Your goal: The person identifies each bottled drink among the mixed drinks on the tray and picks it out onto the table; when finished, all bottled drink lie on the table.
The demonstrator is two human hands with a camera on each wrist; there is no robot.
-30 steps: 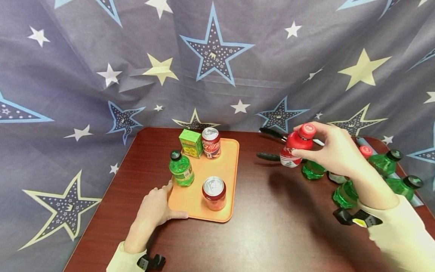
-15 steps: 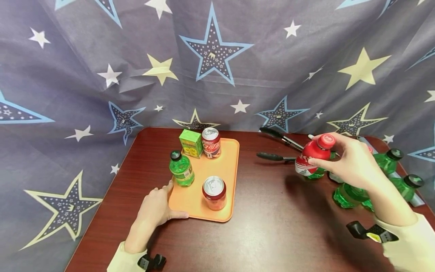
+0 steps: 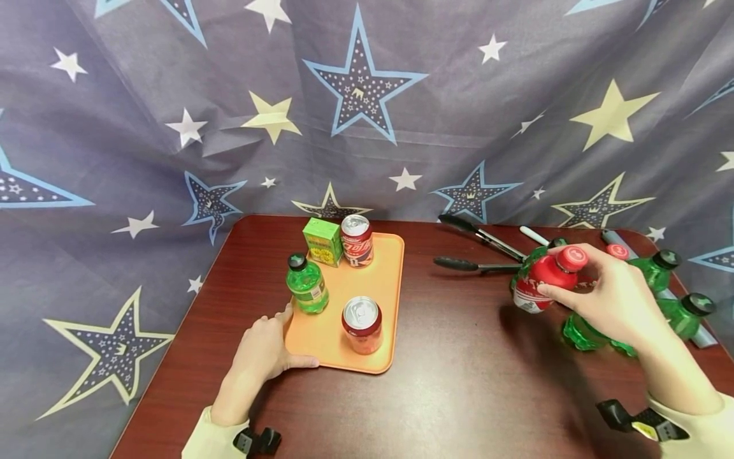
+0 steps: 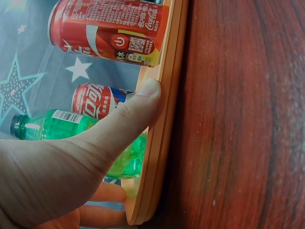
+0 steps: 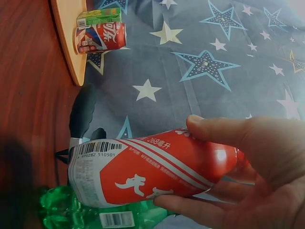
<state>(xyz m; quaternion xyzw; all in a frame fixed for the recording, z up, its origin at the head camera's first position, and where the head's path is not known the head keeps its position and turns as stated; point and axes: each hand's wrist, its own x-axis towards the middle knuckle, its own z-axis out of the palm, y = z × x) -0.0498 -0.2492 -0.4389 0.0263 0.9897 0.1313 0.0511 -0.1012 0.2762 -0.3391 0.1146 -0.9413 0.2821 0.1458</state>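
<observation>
In the head view my right hand grips a red plastic bottle with a red cap, tilted above the table at the right. The right wrist view shows thumb and fingers around the bottle's upper part, in front of a green bottle. My left hand touches the near left corner of an orange tray, its thumb along the front rim and its fingers at the left side. On the tray stand a green bottle, two red cola cans and a green drink box.
Black-handled tongs lie behind the red bottle. Several green bottles with black caps and another red-capped bottle crowd the right end of the table. A white handle lies by the starry curtain at the back.
My right hand has carried the red bottle rightward and toward me, uncovering more of the tongs and the white handle. The left hand and the tray have stayed put.
</observation>
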